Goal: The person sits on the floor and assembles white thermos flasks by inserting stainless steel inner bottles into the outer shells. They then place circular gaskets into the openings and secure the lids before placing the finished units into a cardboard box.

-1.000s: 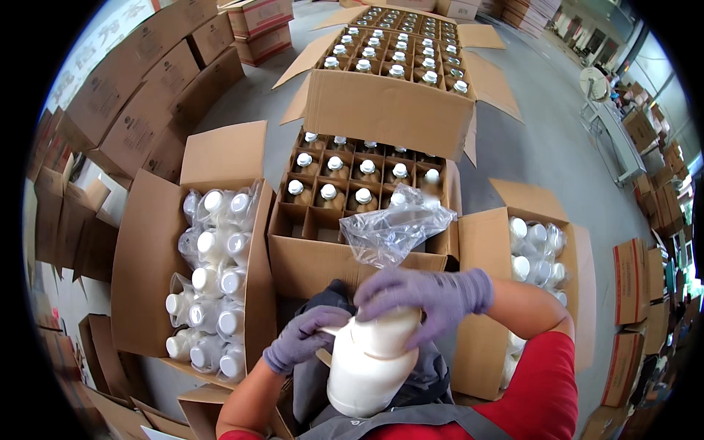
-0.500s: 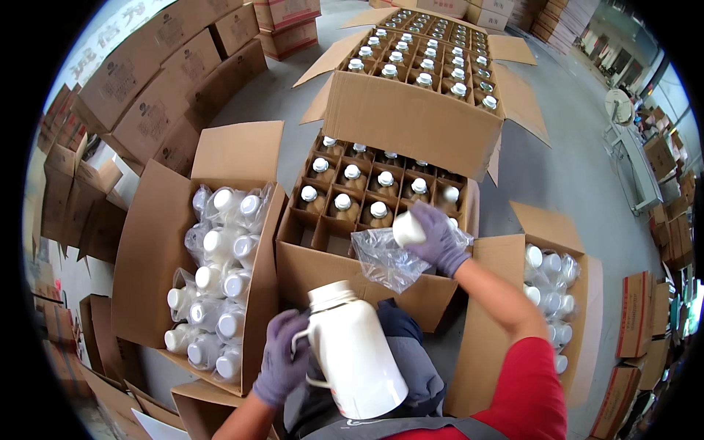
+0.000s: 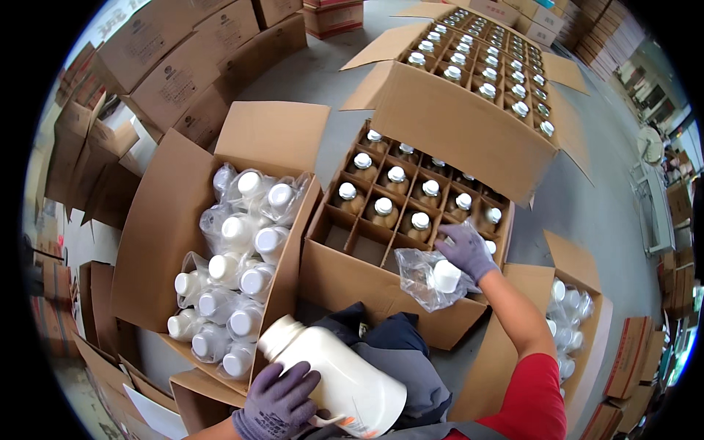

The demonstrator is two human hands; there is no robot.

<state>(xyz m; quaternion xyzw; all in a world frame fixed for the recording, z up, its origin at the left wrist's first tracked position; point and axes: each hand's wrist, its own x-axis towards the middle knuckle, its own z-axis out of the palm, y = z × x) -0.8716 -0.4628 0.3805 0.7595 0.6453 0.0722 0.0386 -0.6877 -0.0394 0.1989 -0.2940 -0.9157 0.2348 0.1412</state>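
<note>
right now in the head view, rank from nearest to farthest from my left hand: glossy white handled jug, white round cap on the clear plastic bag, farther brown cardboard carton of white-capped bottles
1. Glossy white handled jug: against the left hand, on its right.
2. White round cap: forward and right.
3. Farther brown cardboard carton: well beyond, ahead and right.

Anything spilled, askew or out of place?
No spill shows. A crumpled clear bag lies over the near edge of the divided carton, a loose white cap on it; odd: the bag partly covers the open top.
</note>
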